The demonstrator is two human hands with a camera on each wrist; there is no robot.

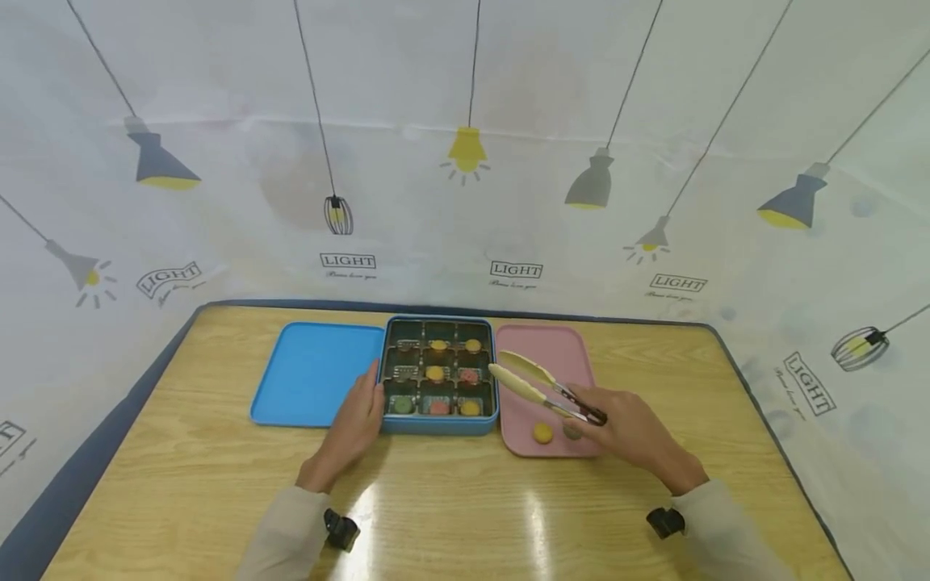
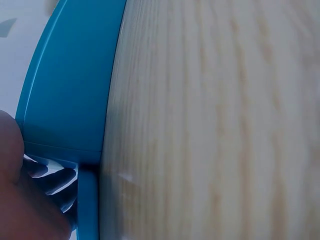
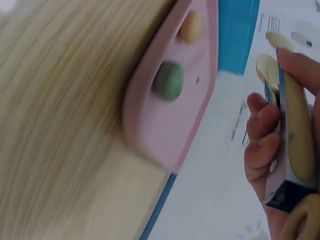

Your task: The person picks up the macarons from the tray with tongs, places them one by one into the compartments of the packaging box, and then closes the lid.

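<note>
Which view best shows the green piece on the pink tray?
Right wrist view: the green piece shows large and close. The head view shows it small, partly behind the right hand; the left wrist view lacks it.

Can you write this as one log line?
left grip: touches blue box; right grip: holds open tongs; pink tray: yellow piece, green piece

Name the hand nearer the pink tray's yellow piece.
Right. The right hand is right of the yellow piece; the left hand is farther, at the left side of the blue box.
</note>
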